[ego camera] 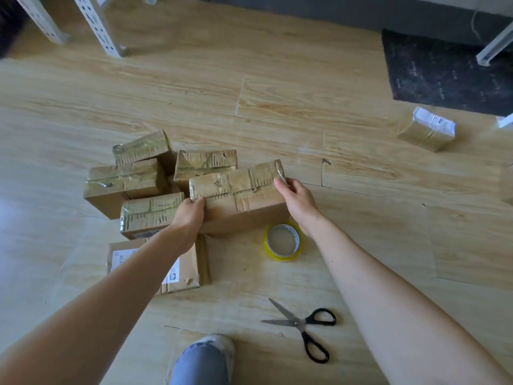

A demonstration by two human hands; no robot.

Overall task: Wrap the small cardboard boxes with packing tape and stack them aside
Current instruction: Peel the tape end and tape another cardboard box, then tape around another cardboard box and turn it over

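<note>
So, your left hand [190, 215] has its fingers curled round the near-left end of the cardboard box [238, 190], thumb on top. Your right hand [295, 198] pinches the far-right top corner the same way. Both grips are narrow and hold that one box. It's a long rectangular block. The top is glossy and crinkled under clear tape, with the corrugated ribs showing through, and the front side is plain matte brown. I can't tell if it's resting on the floor [277, 107] or lifted a bit.

It sits right up against the taped boxes [130, 179], a tight cluster on the left with the same shiny, wrinkled wrap. A flatter labelled box [186, 270] with a white sticker lies under your left forearm.

The tape roll [283, 241], a yellowish ring, lies flat just beside the held box's near-right corner. The scissors [302, 326], steel blades open with black loop handles, lie nearer you on the pale wood-grain planks. One more wrapped box [427, 132] sits well apart at far right, near a dark mat [444, 73].
</note>
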